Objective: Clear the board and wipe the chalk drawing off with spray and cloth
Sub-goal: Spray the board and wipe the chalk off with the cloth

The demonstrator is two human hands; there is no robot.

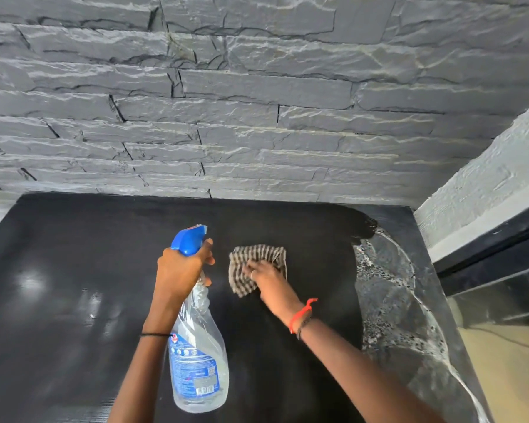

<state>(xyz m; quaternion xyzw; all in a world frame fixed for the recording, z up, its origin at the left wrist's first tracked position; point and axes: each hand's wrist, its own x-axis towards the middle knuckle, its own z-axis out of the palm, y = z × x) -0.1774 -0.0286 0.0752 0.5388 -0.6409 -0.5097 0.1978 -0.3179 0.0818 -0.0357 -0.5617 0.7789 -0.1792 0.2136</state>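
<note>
Checked cloth (257, 268) lies mid-board (74, 270) under the right hand's (264, 274) flat fingers, ready to wipe; beside it, the left hand (182, 265) grips the spray bottle (197, 346), nozzle aimed ahead.

Black board (74, 270), white speckled chalk smear (379, 279) along its right side. Spray bottle (196, 361) clear, blue trigger top, blue-and-white label. Cloth (251, 261) brown-and-white checked. Wall (257, 102) grey, stone-block pattern. Red wristband (301, 314), black wristband (156, 334).
</note>
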